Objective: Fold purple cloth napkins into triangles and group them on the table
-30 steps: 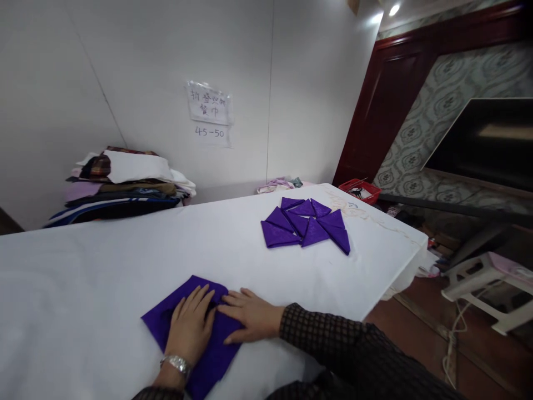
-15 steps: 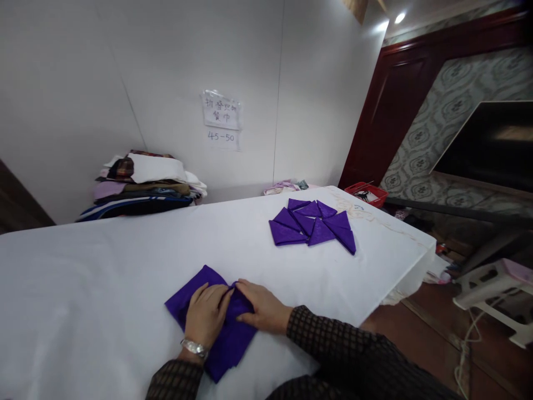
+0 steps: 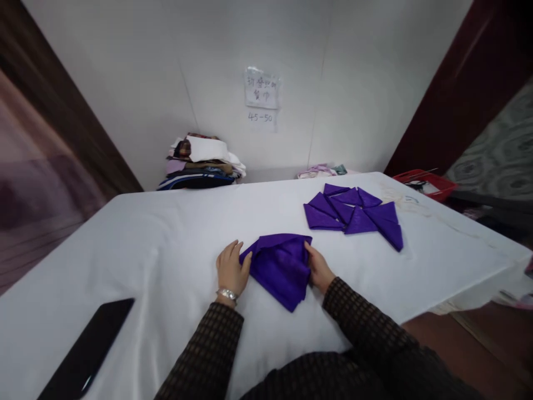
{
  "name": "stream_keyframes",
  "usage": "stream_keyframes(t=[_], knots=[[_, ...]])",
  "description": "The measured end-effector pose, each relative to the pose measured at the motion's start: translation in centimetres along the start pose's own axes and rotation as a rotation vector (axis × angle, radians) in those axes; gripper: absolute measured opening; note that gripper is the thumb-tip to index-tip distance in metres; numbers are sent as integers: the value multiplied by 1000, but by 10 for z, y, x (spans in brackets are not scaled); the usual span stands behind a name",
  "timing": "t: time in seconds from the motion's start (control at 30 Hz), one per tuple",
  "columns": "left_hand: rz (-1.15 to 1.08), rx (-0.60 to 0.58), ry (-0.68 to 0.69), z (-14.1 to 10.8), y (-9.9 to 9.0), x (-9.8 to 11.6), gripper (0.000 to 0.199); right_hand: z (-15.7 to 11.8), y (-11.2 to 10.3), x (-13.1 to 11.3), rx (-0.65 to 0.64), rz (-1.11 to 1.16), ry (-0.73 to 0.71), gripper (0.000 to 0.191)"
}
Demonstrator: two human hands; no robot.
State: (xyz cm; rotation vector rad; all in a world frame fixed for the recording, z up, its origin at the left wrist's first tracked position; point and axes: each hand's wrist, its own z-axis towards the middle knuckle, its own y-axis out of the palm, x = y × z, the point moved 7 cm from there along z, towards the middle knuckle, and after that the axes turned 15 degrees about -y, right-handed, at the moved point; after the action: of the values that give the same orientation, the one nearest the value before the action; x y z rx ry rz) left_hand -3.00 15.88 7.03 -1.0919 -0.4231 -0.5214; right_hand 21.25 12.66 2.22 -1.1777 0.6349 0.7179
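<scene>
A purple cloth napkin (image 3: 278, 269), partly folded with its upper layer lifted into an open pocket, is between my hands on the white tablecloth (image 3: 187, 250). My left hand (image 3: 233, 269), with a silver bracelet at the wrist, has the napkin's left corner between thumb and fingers. On the other side, my right hand (image 3: 318, 268) grips the right edge, thumb over the cloth and the other fingers mostly hidden. Several purple napkins folded into triangles (image 3: 360, 219) lie grouped farther back to the right.
A black phone-like slab (image 3: 89, 347) rests at the near left of the table. Behind the far edge are a stack of folded clothes (image 3: 204, 164) and some pink fabric (image 3: 316, 170). A red basket (image 3: 441, 186) stands beyond the right corner. Paper signs (image 3: 261, 97) hang on the wall.
My hands have moved apart to opposite sides of the napkin. The cloth has been turned and folded into a smaller, pocket-like shape. The view has swung left, bringing the black slab in.
</scene>
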Motion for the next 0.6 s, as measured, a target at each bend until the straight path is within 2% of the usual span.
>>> stream_keyframes(t=[0.1, 0.17, 0.3, 0.37, 0.43, 0.5, 0.6], knots=[[-2, -113, -63, -1, 9, -9, 56, 0, -4, 7, 12, 35, 39, 68], [-4, -148, -61, -4, 13, -9, 58, -2, -4, 12, 39, 195, 107, 67], [16, -169, -39, -9, 25, -6, 47, -8, 5, 13, 65, 702, 222, 54], [-9, -180, -83, -8, 31, -9, 41, -11, 9, 7, 56, 921, 240, 40], [-62, -195, -125, -7, 35, -13, 26, -13, 12, -1, 56, 1073, 230, 30], [-112, -192, -146, -5, 36, -16, 7, -15, 14, -7, 52, 1136, 221, 33], [-184, -149, -154, -1, 30, -17, 13, -17, 17, -8, 60, 1104, 282, 31]])
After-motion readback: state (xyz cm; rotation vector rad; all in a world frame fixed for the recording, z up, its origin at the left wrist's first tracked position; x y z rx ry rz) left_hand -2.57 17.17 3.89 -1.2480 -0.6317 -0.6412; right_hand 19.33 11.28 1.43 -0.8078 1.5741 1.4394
